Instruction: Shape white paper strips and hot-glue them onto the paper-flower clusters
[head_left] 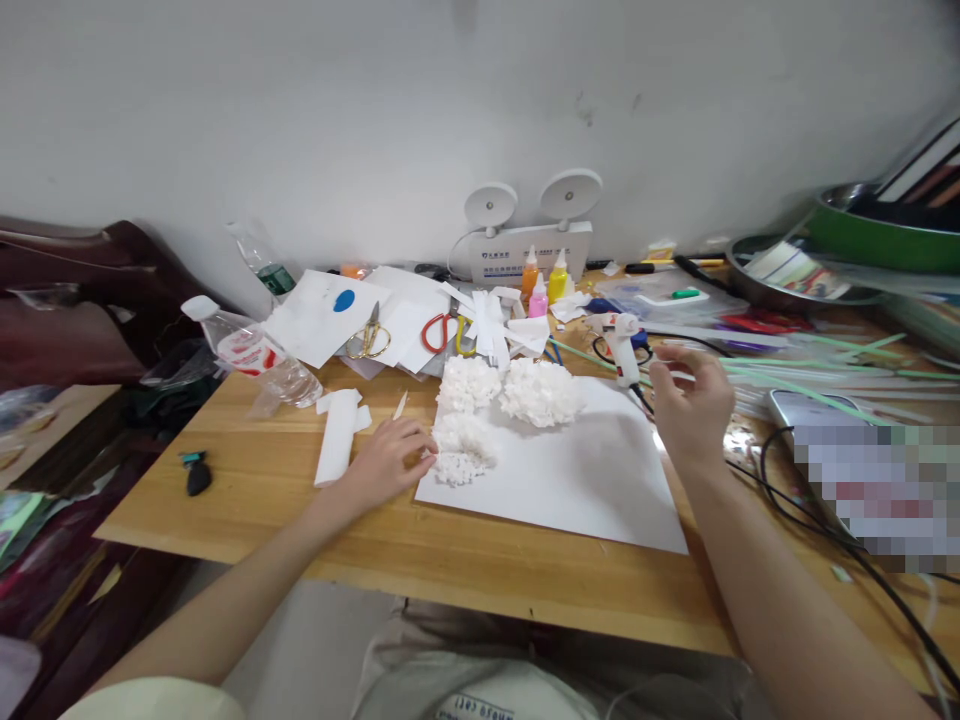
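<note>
White crumpled paper clusters point(541, 391) lie on a white sheet point(592, 480) in the middle of the table. My left hand point(394, 455) rests at the sheet's left edge, its fingertips close together beside the lower left cluster point(463, 452); whether they pinch anything is too small to tell. My right hand point(691, 392) is raised off the sheet's right edge, thumb and fingers curled with a gap between them and nothing visible inside. Just left of it stands a white glue gun point(622, 350) with a black cord.
A rolled white paper point(339, 437) and a water bottle point(259, 355) are at the left. Scissors point(369, 335), papers, paint bottles point(557, 277) and a white router point(525, 252) line the back. Green and white sticks, cables and a bowl point(802, 270) crowd the right.
</note>
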